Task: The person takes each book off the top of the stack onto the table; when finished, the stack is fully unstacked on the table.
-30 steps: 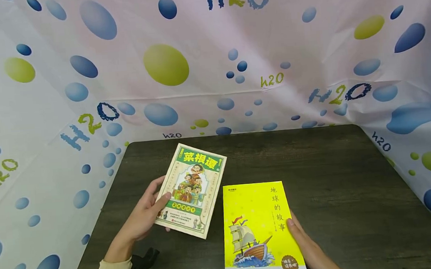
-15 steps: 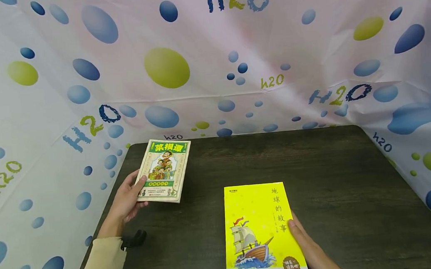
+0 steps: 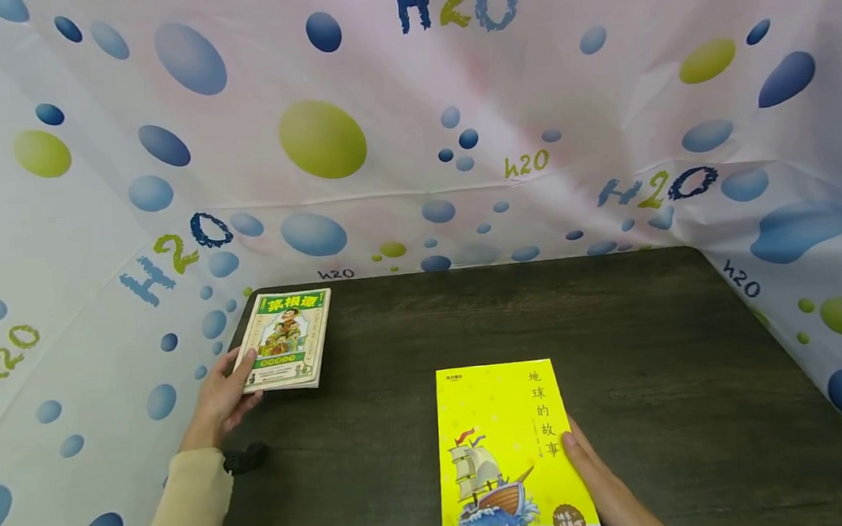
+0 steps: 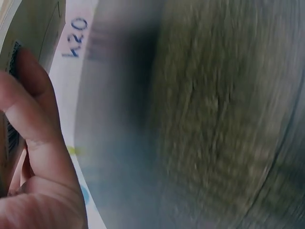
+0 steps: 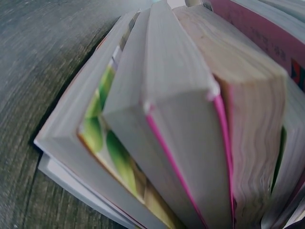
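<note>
A: Where are the two books, then?

B: The beige book point(image 3: 282, 369) is at the far left corner of the table point(image 3: 383, 453), in the left hand point(image 3: 218, 403). The yellow book point(image 3: 494, 429) is front and centre, cover up, with the right hand point(image 3: 609, 490) at its right edge

A: How are the hands closed?

B: The left pinches the beige book by its lower left side, thumb over the cover and fingers underneath. The right has its thumb laid on the yellow cover and appears to grip it, though most of its fingers are hidden

A: Is the beige book resting on anything?

B: I can't tell; the left wrist view is too blurred at the table

A: Would it be awkward to handle?

B: I'd guess not. It looks like a slim paperback, light and a bit floppy, so a one-sided hold may let the far corner sag. Midway along a long edge would be steadier, and the cover may be slick

A: And the yellow one?

B: Probably heavier. The right wrist view shows a pile point(image 5: 186, 124) of page blocks, some thick, but whether the yellow book belongs to it I can't say
</note>
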`<state>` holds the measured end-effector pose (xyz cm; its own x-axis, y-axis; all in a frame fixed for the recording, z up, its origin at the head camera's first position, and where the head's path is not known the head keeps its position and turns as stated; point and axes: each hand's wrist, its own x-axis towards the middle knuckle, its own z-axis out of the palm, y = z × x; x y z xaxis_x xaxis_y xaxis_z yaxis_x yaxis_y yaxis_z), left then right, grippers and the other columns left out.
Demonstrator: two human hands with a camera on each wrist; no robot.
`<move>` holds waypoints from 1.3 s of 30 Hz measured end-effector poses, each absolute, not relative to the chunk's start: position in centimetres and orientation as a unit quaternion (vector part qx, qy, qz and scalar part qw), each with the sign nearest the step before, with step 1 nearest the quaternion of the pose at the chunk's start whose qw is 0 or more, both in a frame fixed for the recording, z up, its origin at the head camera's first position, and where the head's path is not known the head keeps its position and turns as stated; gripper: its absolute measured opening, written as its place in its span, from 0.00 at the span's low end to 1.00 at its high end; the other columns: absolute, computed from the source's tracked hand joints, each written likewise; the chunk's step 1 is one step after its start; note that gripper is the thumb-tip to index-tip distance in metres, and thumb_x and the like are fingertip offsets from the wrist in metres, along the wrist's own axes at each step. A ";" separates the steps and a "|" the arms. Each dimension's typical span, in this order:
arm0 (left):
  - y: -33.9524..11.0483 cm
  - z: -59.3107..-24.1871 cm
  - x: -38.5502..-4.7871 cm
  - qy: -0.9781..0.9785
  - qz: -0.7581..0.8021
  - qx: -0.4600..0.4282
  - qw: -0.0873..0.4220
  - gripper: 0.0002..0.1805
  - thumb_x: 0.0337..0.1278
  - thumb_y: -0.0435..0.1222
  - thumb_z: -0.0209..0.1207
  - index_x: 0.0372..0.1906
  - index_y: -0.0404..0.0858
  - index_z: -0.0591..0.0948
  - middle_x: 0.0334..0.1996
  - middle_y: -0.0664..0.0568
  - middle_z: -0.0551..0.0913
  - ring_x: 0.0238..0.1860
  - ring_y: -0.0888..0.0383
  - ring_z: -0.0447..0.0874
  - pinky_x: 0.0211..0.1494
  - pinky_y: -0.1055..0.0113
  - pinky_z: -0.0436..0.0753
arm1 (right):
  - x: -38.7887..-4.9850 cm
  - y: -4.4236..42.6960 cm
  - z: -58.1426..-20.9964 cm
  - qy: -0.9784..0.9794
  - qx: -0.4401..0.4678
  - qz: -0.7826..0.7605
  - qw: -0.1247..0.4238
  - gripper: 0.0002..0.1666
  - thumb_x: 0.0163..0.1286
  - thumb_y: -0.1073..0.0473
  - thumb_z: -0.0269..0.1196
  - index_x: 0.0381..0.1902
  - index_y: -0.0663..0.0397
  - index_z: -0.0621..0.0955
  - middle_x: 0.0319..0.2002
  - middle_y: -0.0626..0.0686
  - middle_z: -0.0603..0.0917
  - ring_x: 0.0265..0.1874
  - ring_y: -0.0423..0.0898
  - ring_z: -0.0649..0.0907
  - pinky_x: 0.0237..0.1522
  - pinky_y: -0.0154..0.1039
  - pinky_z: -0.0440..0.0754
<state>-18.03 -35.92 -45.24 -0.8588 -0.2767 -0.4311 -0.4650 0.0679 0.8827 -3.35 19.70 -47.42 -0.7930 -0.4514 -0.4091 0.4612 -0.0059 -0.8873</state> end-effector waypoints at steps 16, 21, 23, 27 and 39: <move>-37.9 -46.4 -18.7 0.699 0.648 -0.291 0.081 0.47 0.72 0.55 0.61 0.86 0.51 0.52 0.27 0.64 0.83 0.26 0.68 0.86 0.34 0.71 0.90 | -3.3 19.7 -47.8 0.616 -0.003 -0.719 0.320 0.45 0.85 0.31 0.30 0.83 0.37 0.22 0.71 0.67 0.63 0.59 0.50 0.84 0.58 0.44 0.86; -38.1 -46.6 -18.9 0.712 0.633 -0.296 0.073 0.45 0.75 0.54 0.59 0.87 0.49 0.51 0.27 0.65 0.82 0.26 0.69 0.86 0.36 0.71 0.91 | -3.4 19.6 -47.8 0.617 -0.010 -0.720 0.318 0.45 0.86 0.31 0.29 0.83 0.38 0.22 0.72 0.68 0.61 0.59 0.50 0.84 0.58 0.43 0.85; -38.0 -46.8 -19.0 0.713 0.630 -0.301 0.066 0.44 0.76 0.52 0.58 0.86 0.48 0.51 0.27 0.65 0.82 0.26 0.69 0.86 0.36 0.71 0.91 | -3.4 19.7 -47.8 0.622 -0.010 -0.717 0.315 0.45 0.86 0.32 0.29 0.83 0.39 0.22 0.71 0.68 0.62 0.59 0.50 0.84 0.57 0.42 0.86; -38.1 -47.1 -18.9 0.722 0.615 -0.315 0.049 0.41 0.78 0.48 0.57 0.86 0.45 0.53 0.28 0.65 0.81 0.27 0.70 0.86 0.37 0.71 0.91 | -3.3 19.6 -47.8 0.626 -0.011 -0.714 0.312 0.46 0.86 0.32 0.29 0.83 0.41 0.22 0.70 0.69 0.63 0.58 0.50 0.85 0.57 0.42 0.87; -38.8 -47.7 -18.4 0.807 0.498 -0.317 -0.011 0.35 0.73 0.46 0.62 0.75 0.31 0.71 0.36 0.61 0.83 0.26 0.76 0.78 0.30 0.76 0.87 | -3.4 19.7 -47.6 0.627 -0.020 -0.712 0.316 0.44 0.86 0.32 0.30 0.83 0.37 0.23 0.68 0.66 0.66 0.59 0.51 0.84 0.58 0.42 0.85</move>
